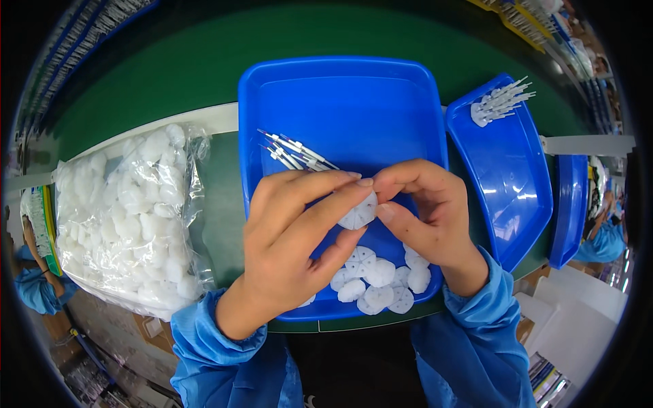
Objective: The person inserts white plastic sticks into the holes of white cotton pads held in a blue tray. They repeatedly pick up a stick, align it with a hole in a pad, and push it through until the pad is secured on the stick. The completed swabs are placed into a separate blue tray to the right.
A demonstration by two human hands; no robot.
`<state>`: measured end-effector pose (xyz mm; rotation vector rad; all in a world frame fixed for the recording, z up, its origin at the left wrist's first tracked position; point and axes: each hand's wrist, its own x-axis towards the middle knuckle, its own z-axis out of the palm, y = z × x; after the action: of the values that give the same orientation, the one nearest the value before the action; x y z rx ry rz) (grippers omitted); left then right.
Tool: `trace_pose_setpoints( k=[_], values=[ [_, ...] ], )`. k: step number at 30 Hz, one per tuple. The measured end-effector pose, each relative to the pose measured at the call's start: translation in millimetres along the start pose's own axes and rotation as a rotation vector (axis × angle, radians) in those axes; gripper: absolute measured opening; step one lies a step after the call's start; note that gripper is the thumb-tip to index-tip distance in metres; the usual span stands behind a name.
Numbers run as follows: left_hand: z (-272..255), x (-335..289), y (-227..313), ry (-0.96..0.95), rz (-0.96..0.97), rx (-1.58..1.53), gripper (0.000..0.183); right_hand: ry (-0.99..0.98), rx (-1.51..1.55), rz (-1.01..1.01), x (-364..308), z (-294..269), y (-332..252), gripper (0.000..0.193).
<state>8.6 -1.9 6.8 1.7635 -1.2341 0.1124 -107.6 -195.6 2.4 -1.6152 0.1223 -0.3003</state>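
Over the large blue tray (340, 71), my left hand (289, 234) is closed on a white round disc (358, 213) with small dark holes, its face tilted up. My right hand (432, 214) has its thumb and forefinger curled in at the disc's right edge, close to the left fingertips. Whatever those right fingers pinch is too small or hidden to make out. Behind my left hand, thin white sticks (299, 151) with dark reddish tips lie in the tray. More white discs (377, 272) are heaped at the tray's near side, below my hands.
A clear plastic bag (129, 224) full of white discs lies to the left. At the right, a smaller blue tray (507, 183) bears a disc bristling with white sticks (503, 103). Another blue tray (570, 204) stands farther right on the green table (204, 61). Other people work at both sides.
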Motion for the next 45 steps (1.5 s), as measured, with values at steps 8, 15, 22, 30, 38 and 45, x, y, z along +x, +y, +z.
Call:
trace_pose_setpoints(
  k=[8, 15, 22, 30, 38, 45],
  values=[
    [-2, 0, 3, -0.044, -0.001, 0.023, 0.051, -0.030, 0.093, 0.048, 3, 1, -3, 0.025],
    [-12, -7, -16, 0.245, -0.203, -0.311, 0.036, -0.082, -0.602, -0.135, 10, -2, -9, 0.025],
    [-14, -9, -11, 0.238, -0.403, -0.563, 0.026, -0.102, -1.207, -0.415, 42, 32, -5, 0.018],
    [-15, -5, -6, 0.311, -0.507, -0.727, 0.034, -0.132, -1.207, -0.218, 38, 7, -10, 0.022],
    [-9, -9, -9, 0.215, -0.487, -0.690, 0.032, 0.030, -0.833, -0.257, 24, -9, -6, 0.019],
    [-12, -9, -4, 0.050, -0.443, -0.457, 0.033, 0.082, -0.647, -0.292, 5, 1, -15, 0.031]
  ],
)
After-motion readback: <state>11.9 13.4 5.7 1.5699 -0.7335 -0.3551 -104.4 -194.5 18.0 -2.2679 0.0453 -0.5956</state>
